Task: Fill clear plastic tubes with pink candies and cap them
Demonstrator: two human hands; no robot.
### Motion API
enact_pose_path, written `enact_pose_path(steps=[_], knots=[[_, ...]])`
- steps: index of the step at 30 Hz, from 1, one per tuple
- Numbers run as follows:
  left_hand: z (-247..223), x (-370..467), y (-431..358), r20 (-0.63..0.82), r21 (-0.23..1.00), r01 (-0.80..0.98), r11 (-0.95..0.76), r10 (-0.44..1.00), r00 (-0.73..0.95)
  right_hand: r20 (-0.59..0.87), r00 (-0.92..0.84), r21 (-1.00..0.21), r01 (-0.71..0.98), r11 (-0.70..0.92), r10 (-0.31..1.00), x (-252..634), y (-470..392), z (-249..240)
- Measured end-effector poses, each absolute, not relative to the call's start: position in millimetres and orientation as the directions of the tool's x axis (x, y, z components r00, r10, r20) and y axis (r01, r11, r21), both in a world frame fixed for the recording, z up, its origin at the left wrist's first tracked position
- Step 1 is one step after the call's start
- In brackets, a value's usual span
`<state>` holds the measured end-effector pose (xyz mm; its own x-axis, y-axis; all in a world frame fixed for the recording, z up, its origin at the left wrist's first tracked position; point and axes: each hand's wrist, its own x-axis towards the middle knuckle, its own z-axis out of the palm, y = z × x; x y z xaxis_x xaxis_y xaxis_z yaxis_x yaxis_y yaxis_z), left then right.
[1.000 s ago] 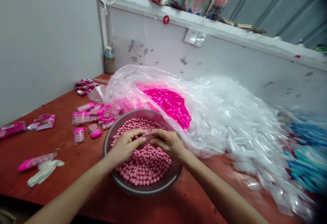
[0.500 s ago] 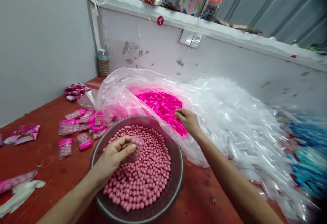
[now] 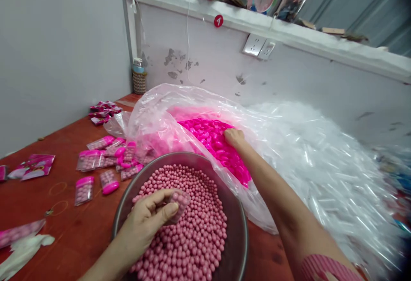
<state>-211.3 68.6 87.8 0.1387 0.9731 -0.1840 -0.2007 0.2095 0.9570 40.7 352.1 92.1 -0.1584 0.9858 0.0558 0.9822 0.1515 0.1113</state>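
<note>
My left hand (image 3: 154,212) is closed round a small clear container (image 3: 180,204) filled with pink balls, above a dark bowl (image 3: 241,229) of pink beads (image 3: 192,234). My right hand (image 3: 234,137) reaches into an open clear plastic bag (image 3: 160,97), at the heap of bright pink caps (image 3: 221,148). Its fingertips are hidden among the caps, so what they hold cannot be seen. Several filled containers with pink caps (image 3: 84,190) lie on the red table, left of the bowl.
Clear empty containers (image 3: 321,165) are heaped on the right. Pink packets (image 3: 35,166) and a white crumpled piece (image 3: 24,253) lie at the left. A flask in a woven holder (image 3: 139,82) stands at the back corner. A white shelf (image 3: 298,37) runs along the wall.
My right hand has moved deeper into the pink caps, and its fingertips are now hidden. My left hand still holds the filled container. The camera view has shifted a little.
</note>
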Motion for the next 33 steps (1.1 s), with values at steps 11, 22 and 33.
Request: enact_pose_path(steps=[11,22,33], knots=[[89.3,-209.7,64.9,-0.024,0.990,-0.133,0.039,0.993,0.115,0.347,-0.275,-0.029,0.952,0.303,0.897,44.2,265.0,126.4],[96.0,-203.1,59.8,0.240,0.941,0.213,-0.263,0.962,0.129,0.482,-0.630,-0.496,0.376,0.783,0.608,-27.9,97.7,115.7],[92.6,-205.1,48.1,0.385,0.816,0.407,-0.410,0.911,0.146,0.527,-0.656,-0.269,0.474,0.838,0.541,-32.4,75.3,86.9]])
